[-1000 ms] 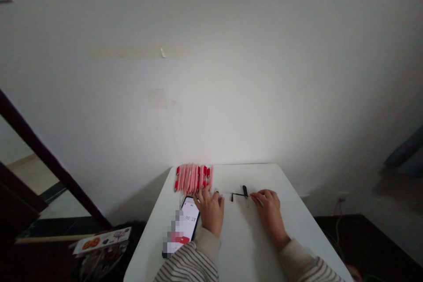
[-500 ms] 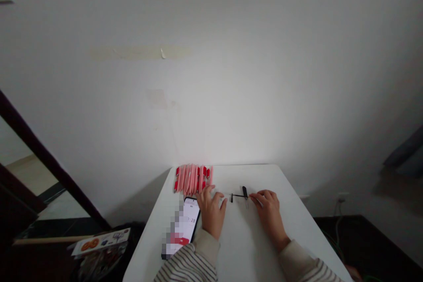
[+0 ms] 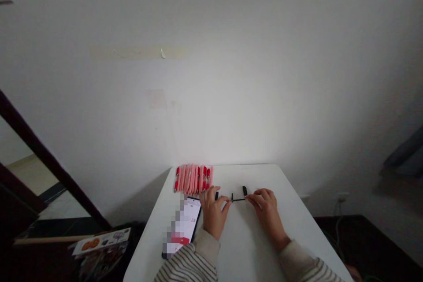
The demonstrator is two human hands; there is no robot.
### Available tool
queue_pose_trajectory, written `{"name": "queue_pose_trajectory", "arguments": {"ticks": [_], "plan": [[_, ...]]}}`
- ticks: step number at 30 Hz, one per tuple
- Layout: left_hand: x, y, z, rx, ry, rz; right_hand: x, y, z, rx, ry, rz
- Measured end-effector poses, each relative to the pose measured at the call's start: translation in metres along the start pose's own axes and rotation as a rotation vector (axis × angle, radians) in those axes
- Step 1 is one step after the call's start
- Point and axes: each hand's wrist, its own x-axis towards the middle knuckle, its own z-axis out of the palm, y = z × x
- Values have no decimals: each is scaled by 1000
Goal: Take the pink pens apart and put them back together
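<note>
On the white table [image 3: 238, 246] my left hand [image 3: 213, 213] and my right hand [image 3: 267, 211] meet at a thin black rod-like pen part [image 3: 238, 199]. The left fingers pinch its left end, and the right fingers pinch its right end. Two small black pen pieces stand close by, one [image 3: 217, 195] by my left fingers and one [image 3: 244, 191] just behind the rod. A row of pink and red pens [image 3: 193, 179] lies at the table's far left, just beyond my left hand.
A phone [image 3: 183, 227] with a lit screen lies left of my left wrist. A white wall rises right behind the table. A dark frame and a printed package [image 3: 101, 241] are low on the left, off the table.
My left hand has shifted right from the phone and pens and closed its fingers on the thin rod's left end. My right hand has stayed almost still at the rod's right end.
</note>
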Motion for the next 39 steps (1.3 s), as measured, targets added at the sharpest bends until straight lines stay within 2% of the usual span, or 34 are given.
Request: {"name": "queue_pose_trajectory", "arguments": {"ticks": [5, 10, 16, 28, 39], "plan": [[-1, 1, 0, -23, 11, -18, 0, 0, -1, -12, 18, 0], [-2, 1, -1, -51, 72, -54, -1, 5, 2, -53, 44, 50], [-1, 3, -3, 67, 149, -123, -2, 9, 3, -42, 19, 78], [-3, 8, 2, 175, -37, -97, -2, 5, 2, -34, 18, 102], [-5, 10, 2, 200, -70, -101, -2, 4, 0, -12, 12, 110]]}}
